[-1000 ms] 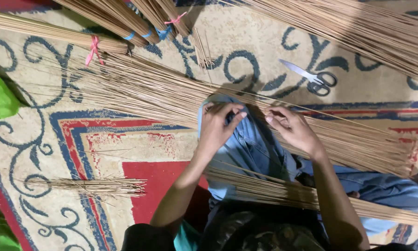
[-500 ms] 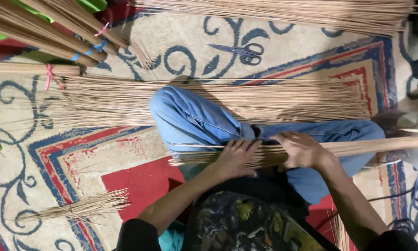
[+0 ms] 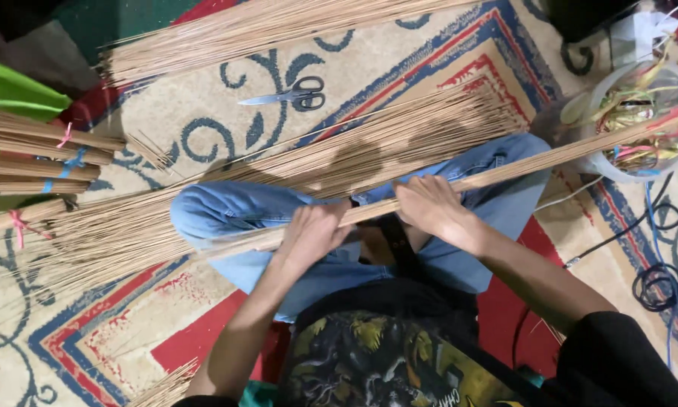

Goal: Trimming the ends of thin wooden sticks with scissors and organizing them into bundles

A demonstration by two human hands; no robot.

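Two hands, one bundle: my left hand and my right hand both have their fingers curled tight around a long bundle of thin sticks that lies across my lap, over my crossed legs in blue jeans. The hands sit near each other around the bundle's middle; its far end reaches out to my right, toward a clear plastic container of coloured ribbon.

As far as I can judge, the work is partly through. To my left, several tied bundles lie stacked on the patterned carpet, each bound with a pink or blue tie, so those look finished. The one in my grip shows no tie that I can see. A wide loose layer of sticks is spread on the carpet just beyond my knees, and another loose heap lies farther off, so plenty is left unbound. A pair of scissors rests on the carpet between the two loose lots, apart from my hands.
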